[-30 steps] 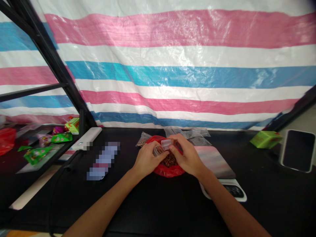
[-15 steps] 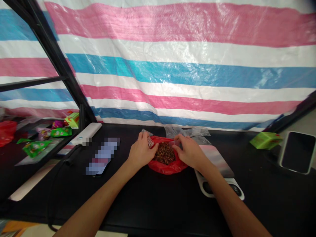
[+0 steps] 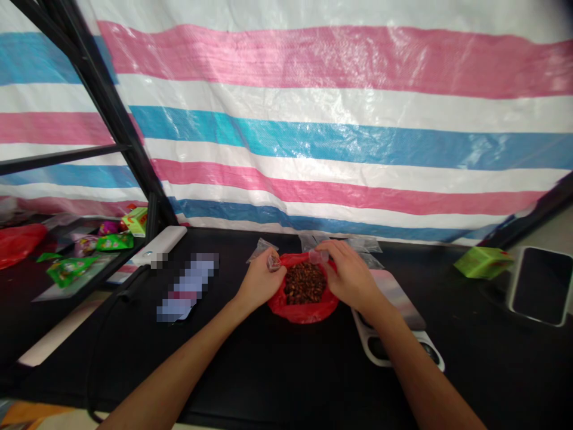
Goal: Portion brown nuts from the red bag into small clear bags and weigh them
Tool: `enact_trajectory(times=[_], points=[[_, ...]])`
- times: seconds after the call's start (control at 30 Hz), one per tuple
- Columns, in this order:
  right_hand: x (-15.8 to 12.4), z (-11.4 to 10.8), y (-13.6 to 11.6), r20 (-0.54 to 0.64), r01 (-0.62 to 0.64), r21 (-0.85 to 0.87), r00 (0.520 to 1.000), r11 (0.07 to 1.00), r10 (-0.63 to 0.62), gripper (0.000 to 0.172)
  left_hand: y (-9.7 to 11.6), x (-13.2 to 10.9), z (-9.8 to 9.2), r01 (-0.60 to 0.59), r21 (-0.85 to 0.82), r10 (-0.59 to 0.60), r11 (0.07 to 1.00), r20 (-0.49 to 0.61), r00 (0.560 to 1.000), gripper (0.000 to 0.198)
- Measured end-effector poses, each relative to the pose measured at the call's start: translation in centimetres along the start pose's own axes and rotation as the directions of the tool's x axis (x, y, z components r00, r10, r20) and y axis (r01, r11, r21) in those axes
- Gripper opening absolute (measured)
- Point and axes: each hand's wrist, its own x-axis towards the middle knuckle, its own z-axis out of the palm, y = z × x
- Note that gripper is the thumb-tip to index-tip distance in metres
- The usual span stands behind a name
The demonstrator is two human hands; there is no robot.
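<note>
A red plastic bag (image 3: 303,313) stands wide at the mouth on the black table, and small brown kernels (image 3: 305,283) fill it. At its left rim my left hand (image 3: 261,279) is closed round a clear plastic bag (image 3: 264,248), whose crumpled end sticks up above the fingers. My right hand (image 3: 351,272), at the right rim, pinches a small clear cup-like piece (image 3: 318,257) above the kernels. Just right of the red bag, partly under my right forearm, lies a white scale (image 3: 375,352) with a metal plate (image 3: 400,297).
Clear bags (image 3: 364,245) lie behind my right hand. A phone (image 3: 190,286) and a white power strip (image 3: 160,245) are on the left. Farther left are green packets (image 3: 70,270) and a red bag (image 3: 20,243). A green box (image 3: 482,263) and a device (image 3: 541,285) stand right.
My left hand has closed, with the clear bag now sticking up from it. My right hand has lifted the clear piece slightly toward the back rim. The view has tilted up a little.
</note>
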Motion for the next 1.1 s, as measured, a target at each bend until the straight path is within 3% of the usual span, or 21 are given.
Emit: enact_trajectory(times=[0.1,0.27,0.53,0.67,0.8,1.0,1.1], points=[[0.0,-0.3,-1.2,0.097,0.113,0.121,0.987,0.986,-0.125,0.034,-0.2,0.1,-0.1,0.02,-0.011,-0.02,1.0,-0.031,0.999,0.006],[-0.4,0.0,-1.4,0.258,0.048,0.057,0.964,0.997,-0.061,0.034,-0.7,0.6,-0.2,0.083,-0.032,-0.082,0.996,0.023,0.996,0.013],[-0.6,0.2,-0.8,0.254,-0.069,-0.128,0.962,0.989,0.1,0.036,-0.5,0.7,0.0,0.166,-0.234,-0.14,0.958,0.123,0.982,0.02],[-0.6,0.7,-0.9,0.266,-0.009,-0.081,0.963,0.997,0.031,0.049,0.0,0.3,0.4,0.198,-0.363,-0.14,0.911,0.181,0.974,0.019],[-0.6,1.0,-1.1,0.255,0.034,-0.033,0.967,0.999,-0.025,0.049,-0.1,0.2,0.6,0.214,-0.389,-0.14,0.896,0.209,0.968,0.022],[-0.7,1.1,-1.1,0.23,0.054,-0.003,0.972,0.999,-0.052,0.049,-1.4,0.4,0.8,0.255,-0.446,-0.2,0.858,0.168,0.965,0.028],[-0.7,1.1,-1.2,0.231,0.048,-0.052,0.972,0.997,-0.035,0.051,-1.2,0.4,0.7,0.219,-0.387,-0.196,0.896,0.099,0.976,0.021]])
